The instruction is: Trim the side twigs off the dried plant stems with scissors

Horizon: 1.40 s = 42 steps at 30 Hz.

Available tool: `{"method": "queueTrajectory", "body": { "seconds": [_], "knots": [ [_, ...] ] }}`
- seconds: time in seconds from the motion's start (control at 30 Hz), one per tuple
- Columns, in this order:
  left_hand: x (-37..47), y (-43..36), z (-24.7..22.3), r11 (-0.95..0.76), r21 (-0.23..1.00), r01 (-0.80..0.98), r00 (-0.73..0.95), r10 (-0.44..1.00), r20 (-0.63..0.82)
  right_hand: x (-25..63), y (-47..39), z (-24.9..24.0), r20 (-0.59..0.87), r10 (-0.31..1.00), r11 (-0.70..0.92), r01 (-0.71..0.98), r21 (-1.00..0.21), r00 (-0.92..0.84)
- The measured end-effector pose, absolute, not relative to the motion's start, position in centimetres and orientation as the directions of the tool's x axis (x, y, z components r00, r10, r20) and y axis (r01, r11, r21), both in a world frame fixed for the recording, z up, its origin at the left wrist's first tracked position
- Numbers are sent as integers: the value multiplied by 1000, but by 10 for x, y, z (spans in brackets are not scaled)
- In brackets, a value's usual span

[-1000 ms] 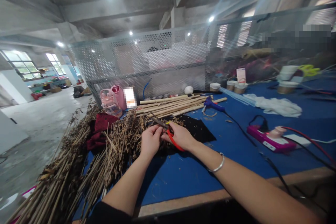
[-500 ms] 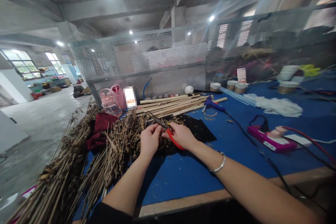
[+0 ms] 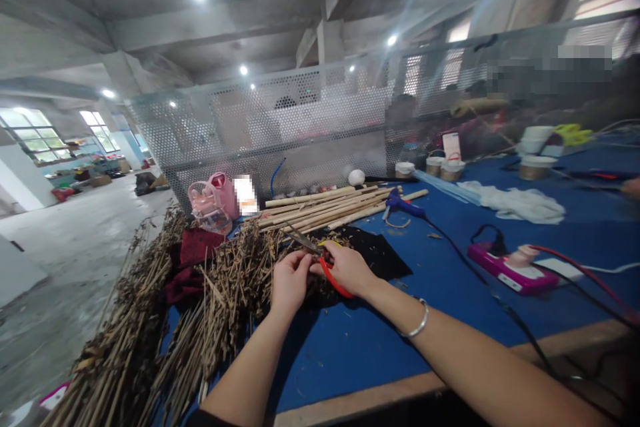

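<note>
My right hand (image 3: 347, 268) is closed round a pair of scissors (image 3: 334, 280) with red and yellow handles, their metal blades pointing up and to the left. Close beside it, my left hand (image 3: 291, 278) is pinched, thumb against fingers; whatever it holds is too small to make out. Both hands are over a black cloth (image 3: 385, 255) strewn with plant bits. A heap of dried plant stalks (image 3: 220, 307) lies just left of my left hand. Behind the hands rests a row of pale wooden sticks (image 3: 335, 205).
A blue glue gun (image 3: 403, 205) with its cable lies right of the sticks. Further right are a purple power strip (image 3: 515, 270) and white gloves (image 3: 530, 203). A pink bag (image 3: 215, 197) stands at the back left, before a perforated metal screen (image 3: 240, 127). Another person's hand (image 3: 633, 187) shows at the right edge.
The view has shifted slightly. My hands stay close together over the cloth, the scissors still in the right one. Another person's hand with a dark tool has appeared at the far right.
</note>
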<state>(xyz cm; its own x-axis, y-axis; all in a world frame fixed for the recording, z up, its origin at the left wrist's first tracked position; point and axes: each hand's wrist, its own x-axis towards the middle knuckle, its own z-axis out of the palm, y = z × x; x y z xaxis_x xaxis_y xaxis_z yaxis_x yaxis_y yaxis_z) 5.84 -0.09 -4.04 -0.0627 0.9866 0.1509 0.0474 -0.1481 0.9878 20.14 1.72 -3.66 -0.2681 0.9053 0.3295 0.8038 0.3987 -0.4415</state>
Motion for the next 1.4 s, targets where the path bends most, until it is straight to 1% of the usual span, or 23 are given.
{"method": "queueTrajectory", "body": {
  "seconds": [0.1,0.27,0.37,0.53,0.63,0.7,0.8,0.97,1.17,1.27,1.4],
  "knots": [
    [61,-2,-41,-94,994,58,-56,994,97,203,20,-39,333,906,394,804,-445,-260],
    [60,-3,-40,-84,991,102,-107,990,95,205,23,-40,291,916,387,805,-450,-278],
    [59,-2,-39,-72,993,90,-112,990,82,206,23,-40,275,917,386,813,-436,-288],
    [58,-3,-38,-127,985,115,-141,980,143,204,21,-39,306,909,388,840,-379,-282],
    [58,-3,-38,-171,973,152,-150,969,194,202,19,-38,341,892,418,830,-369,-298],
    [58,-3,-39,-174,972,161,-151,968,199,201,18,-38,351,884,434,822,-370,-309],
    [58,-3,-40,-163,974,155,-146,972,186,201,18,-38,328,900,406,825,-392,-287],
    [56,-1,-42,-187,961,204,-151,964,220,200,18,-39,260,930,354,823,-444,-260],
    [56,0,-42,-154,969,194,-153,971,185,202,21,-39,238,931,360,815,-455,-278],
    [56,0,-42,-148,975,168,-149,973,174,202,21,-38,231,931,358,823,-440,-282],
    [57,-1,-40,-197,968,154,-105,971,215,202,17,-36,240,920,386,815,-431,-309]
  ]
}}
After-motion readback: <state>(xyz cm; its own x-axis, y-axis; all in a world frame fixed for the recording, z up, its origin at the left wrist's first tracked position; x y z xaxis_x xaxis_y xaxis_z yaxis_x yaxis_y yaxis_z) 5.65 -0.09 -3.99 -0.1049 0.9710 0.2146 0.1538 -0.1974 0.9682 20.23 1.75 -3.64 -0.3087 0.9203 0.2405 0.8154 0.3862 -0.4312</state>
